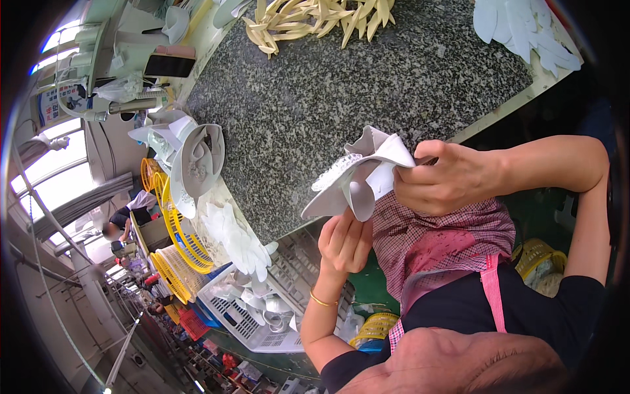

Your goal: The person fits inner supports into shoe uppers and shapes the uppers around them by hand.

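Note:
A pale grey-white shoe upper (359,172) with a sparkly trimmed edge is held up over the near edge of the table. My left hand (344,243), with a gold bangle at the wrist, pinches its lower part from below. On the other side, my right hand (446,176) is closed on the upper's right end, with the fingers curled. Something thin and dark shows by the right thumb and forefinger; I cannot make out what it is. More shoe uppers (200,161) with similar trim lie at the table's left edge.
Beige curved strips (315,18) are heaped on the speckled stone tabletop (315,92). White cut pieces lie at the far right (518,29) and left edge (233,240). A phone (169,64) lies far left. Yellow baskets (180,230) and a white crate (252,331) stand left.

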